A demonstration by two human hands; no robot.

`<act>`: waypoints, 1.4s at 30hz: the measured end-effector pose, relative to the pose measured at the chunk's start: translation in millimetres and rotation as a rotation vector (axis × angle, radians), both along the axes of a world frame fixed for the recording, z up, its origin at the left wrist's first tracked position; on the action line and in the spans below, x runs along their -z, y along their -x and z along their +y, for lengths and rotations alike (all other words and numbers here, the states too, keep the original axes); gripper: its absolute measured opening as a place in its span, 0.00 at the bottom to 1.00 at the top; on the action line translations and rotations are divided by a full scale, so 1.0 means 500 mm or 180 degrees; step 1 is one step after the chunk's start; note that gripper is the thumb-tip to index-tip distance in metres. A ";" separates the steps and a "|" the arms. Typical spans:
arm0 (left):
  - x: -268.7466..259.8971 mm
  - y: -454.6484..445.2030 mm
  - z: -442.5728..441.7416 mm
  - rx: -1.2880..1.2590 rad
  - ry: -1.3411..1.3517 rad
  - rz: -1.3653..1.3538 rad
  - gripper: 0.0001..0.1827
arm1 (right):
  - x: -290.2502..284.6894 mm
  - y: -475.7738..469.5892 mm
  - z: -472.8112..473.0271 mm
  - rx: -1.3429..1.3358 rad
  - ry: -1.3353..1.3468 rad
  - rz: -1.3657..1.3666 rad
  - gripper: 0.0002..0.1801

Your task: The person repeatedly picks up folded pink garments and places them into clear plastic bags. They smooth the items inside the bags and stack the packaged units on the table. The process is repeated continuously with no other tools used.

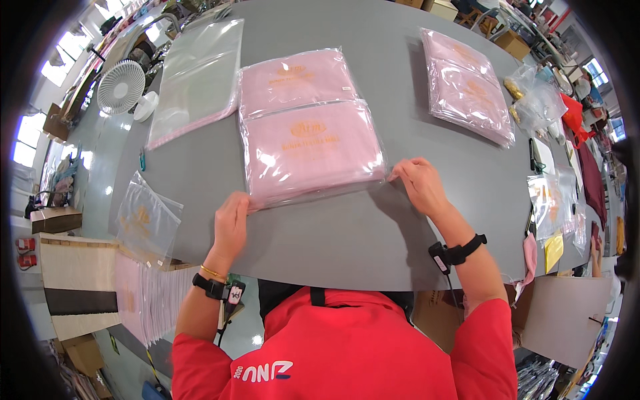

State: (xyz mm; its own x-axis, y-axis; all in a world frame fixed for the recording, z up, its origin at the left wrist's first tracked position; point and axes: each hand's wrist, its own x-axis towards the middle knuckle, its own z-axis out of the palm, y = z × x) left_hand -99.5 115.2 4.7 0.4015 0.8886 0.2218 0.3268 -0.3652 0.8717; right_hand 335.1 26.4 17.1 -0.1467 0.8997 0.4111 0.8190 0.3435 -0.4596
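Folded pink textile packs (315,145) in clear plastic bags with gold print lie before me, a front one overlapping another behind it. My left hand (231,222) pinches the near left corner of the front pack. At its near right corner, my right hand (421,184) has thumb and fingers closed on the bag's edge. A pile of clear plastic bags (202,75) lies just left of the packs, with pink showing along its lower edge. Further right sits another pile of bagged pink packs (467,85).
A white fan (121,87) stands beyond the table's left side. Teal thread snips (142,160) and printed zip bags (147,220) lie at left. Upright pink packs (150,295) fill a spot below the table's left edge. Clear bags (537,100) and a black marker (531,154) lie right.
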 end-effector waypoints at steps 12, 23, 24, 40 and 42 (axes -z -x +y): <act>0.003 -0.029 0.119 -0.1231 -0.0008 0.2247 0.20 | 0.034 0.057 0.100 0.2245 0.1509 -0.1190 0.20; -0.036 -0.152 0.349 -0.0344 0.2585 -0.1946 0.29 | -0.042 0.044 0.354 0.0816 0.1624 0.3602 0.30; -0.070 -0.189 0.348 -0.0273 0.2323 -0.2077 0.29 | -0.081 0.009 0.378 0.0607 0.1486 0.3712 0.28; -0.160 -1.048 0.376 0.1009 0.1082 -0.1777 0.44 | -0.254 -0.751 0.165 0.2236 0.0508 0.2082 0.34; -0.080 -1.086 0.359 0.1025 0.1029 -0.1192 0.44 | -0.156 -0.787 0.156 0.2576 0.0564 0.1679 0.40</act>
State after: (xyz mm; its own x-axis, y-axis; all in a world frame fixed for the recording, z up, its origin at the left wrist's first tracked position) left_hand 443.5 294.6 44.6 0.6088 0.7811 0.1387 -0.1082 -0.0915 0.9899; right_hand 728.8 104.2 94.9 0.7051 0.7025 0.0962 0.4516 -0.3403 -0.8248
